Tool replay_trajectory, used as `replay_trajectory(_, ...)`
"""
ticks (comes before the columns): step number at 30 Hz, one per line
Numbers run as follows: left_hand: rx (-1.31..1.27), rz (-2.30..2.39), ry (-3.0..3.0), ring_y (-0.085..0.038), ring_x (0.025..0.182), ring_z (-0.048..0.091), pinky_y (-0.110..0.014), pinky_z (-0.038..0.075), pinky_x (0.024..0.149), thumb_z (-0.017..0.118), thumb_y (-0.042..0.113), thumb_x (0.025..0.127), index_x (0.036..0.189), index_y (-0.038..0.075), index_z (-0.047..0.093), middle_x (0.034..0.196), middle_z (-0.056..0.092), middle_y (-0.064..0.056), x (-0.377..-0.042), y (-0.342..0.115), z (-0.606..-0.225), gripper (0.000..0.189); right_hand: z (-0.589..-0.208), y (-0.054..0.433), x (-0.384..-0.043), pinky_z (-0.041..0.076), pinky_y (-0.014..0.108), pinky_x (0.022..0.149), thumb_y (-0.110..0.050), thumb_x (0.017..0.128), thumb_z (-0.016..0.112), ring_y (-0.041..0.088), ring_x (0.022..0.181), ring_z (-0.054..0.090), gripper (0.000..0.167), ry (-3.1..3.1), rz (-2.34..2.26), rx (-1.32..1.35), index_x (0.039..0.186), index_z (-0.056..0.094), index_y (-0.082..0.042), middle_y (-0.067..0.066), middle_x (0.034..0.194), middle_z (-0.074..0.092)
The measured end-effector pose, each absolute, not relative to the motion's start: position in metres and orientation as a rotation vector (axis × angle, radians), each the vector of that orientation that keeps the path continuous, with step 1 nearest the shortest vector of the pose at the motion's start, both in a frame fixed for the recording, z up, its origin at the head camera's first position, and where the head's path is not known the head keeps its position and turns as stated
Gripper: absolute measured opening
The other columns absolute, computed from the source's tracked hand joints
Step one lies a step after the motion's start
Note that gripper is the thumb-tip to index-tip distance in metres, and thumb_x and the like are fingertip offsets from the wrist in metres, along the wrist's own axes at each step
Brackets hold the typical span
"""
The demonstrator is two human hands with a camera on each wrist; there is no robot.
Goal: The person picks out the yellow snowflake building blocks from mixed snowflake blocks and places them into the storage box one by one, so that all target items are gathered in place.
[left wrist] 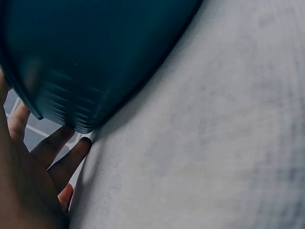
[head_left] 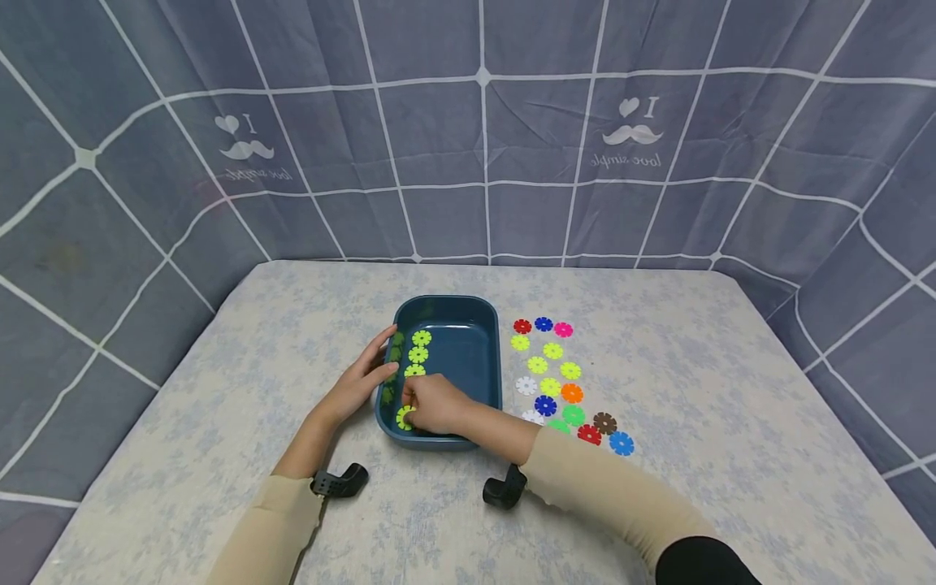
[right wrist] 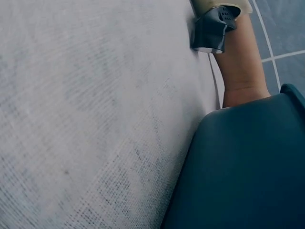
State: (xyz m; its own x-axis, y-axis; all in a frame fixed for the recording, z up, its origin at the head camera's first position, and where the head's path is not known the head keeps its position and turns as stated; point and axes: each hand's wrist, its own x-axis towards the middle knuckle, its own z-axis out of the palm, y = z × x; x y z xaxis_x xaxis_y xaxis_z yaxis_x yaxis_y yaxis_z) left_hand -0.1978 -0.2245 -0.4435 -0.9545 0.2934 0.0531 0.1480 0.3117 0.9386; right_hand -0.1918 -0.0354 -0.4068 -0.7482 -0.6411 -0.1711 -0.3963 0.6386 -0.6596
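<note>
I've got the right grip (head_left: 437, 404) down inside the tray (head_left: 464, 357), near end, close to its left wall. Thumb + fingertips look closed in a pinch on a yellow-green disc (head_left: 401, 418); can't tell how firm, as the R-wrist cam shows only tray wall, surface (head_left: 329, 325) & a forearm. Left grip (head_left: 358, 386) is loosely spread, fingers touching tray's left rim, nothing picked up; a brace, I'd judge.

Step in hand, IMO: adding that disc to the column of matching discs (head_left: 418, 355) along tray's left side. To do it well: hold disc flat, lower till it meets tray floor, nudge into line, then release straight up so fingertips don't drag the neighbours. My R forearm crosses tray's right rim, so I'd lift the elbow a bit; otherwise it could bump the tray or brush the loose discs (head_left: 552, 350) (mixed colours, incl. more yellow-green) right of the tray. Light L pressure only, else tray may skid.

Text: curtain (head_left: 439, 138) behind tray has 2 prints, back-left (head_left: 247, 149) & back-right (head_left: 632, 134) of it: "I", heart, moustache, then "love simple", mirrored. No brand/label legible on tray, discs or wrist cams (head_left: 504, 491).
</note>
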Motion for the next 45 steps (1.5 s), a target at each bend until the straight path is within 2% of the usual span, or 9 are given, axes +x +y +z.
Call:
replay_trajectory(19, 0.435, 1.751, 2.413, -0.043, 0.143, 0.019, -0.066, 0.019, 0.109, 0.045, 0.02, 0.104, 0.158, 0.022, 0.016, 0.158, 0.018, -0.022, -0.199, -0.227, -0.446, 0.061, -0.41, -0.037, -0.193, 0.045, 0.02, 0.062, -0.013, 0.086, 0.076, 0.008, 0.064, 0.052, 0.012, 2.497, -0.784, -0.89, 0.093, 0.067, -0.008, -0.005, 0.071, 0.055)
replay_trajectory(29, 0.455, 1.753, 2.403, -0.044, 0.143, 0.018, -0.067, 0.019, 0.108, 0.045, 0.024, 0.104, 0.158, 0.022, 0.016, 0.159, 0.016, -0.022, -0.199, -0.228, -0.446, 0.062, -0.406, -0.03, -0.194, 0.047, 0.021, 0.063, -0.01, 0.087, 0.073, 0.008, 0.062, 0.054, 0.01, 2.41, -1.047, -0.86, 0.094, 0.067, -0.004, -0.003, 0.069, 0.057)
replay_trajectory(39, 0.445, 1.74, 2.426, -0.044, 0.143, 0.02, -0.067, 0.021, 0.108, 0.046, 0.024, 0.104, 0.158, 0.023, 0.017, 0.158, 0.018, -0.023, -0.199, -0.226, -0.445, 0.061, -0.397, -0.02, -0.196, 0.049, 0.022, 0.057, -0.009, 0.089, 0.071, 0.011, 0.058, 0.058, 0.008, 2.309, -1.264, -0.833, 0.092, 0.065, -0.005, -0.001, 0.07, 0.06)
replay_trajectory(45, 0.434, 1.728, 2.444, -0.043, 0.142, 0.022, -0.065, 0.022, 0.108, 0.046, 0.022, 0.103, 0.158, 0.023, 0.018, 0.157, 0.021, -0.023, -0.198, -0.226, -0.444, 0.061, -0.39, -0.009, -0.199, 0.052, 0.025, 0.055, -0.008, 0.089, 0.071, 0.014, 0.057, 0.061, 0.011, 2.257, -1.357, -0.805, 0.095, 0.065, -0.001, 0.002, 0.073, 0.061)
